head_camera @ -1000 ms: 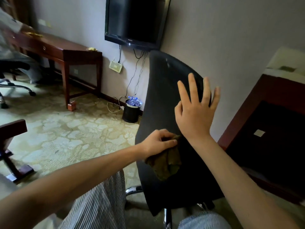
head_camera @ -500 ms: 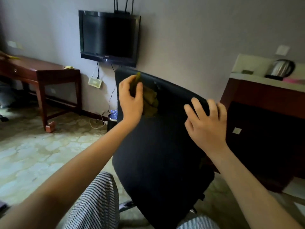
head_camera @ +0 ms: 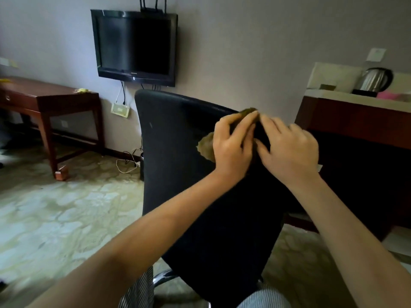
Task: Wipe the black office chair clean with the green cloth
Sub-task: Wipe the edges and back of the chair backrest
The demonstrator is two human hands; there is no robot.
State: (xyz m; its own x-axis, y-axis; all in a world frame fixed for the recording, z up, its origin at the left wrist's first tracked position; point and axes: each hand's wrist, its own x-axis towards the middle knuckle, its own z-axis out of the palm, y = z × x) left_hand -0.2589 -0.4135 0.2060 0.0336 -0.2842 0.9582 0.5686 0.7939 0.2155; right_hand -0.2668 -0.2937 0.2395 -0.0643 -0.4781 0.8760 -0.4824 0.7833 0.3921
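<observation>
Green cloth (head_camera: 205,148): bunched under the left hand (head_camera: 232,150), whose curled fingers clutched it against the backrest's top edge, right of frame centre.
Right hand (head_camera: 290,150): just beside the left, fingers bent on the same edge; real grip could not be told.
Black office chair (head_camera: 178,174): centre frame, backrest facing the camera.
Surroundings: television (head_camera: 133,44) upper left, kettle (head_camera: 374,82) upper right.

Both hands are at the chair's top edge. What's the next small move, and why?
Probably sweep the green cloth leftward along the top edge of the black office chair: the left hand grips it at that edge's right end, the right hand sits close beside it, and the edge's left stretch lies bare.
</observation>
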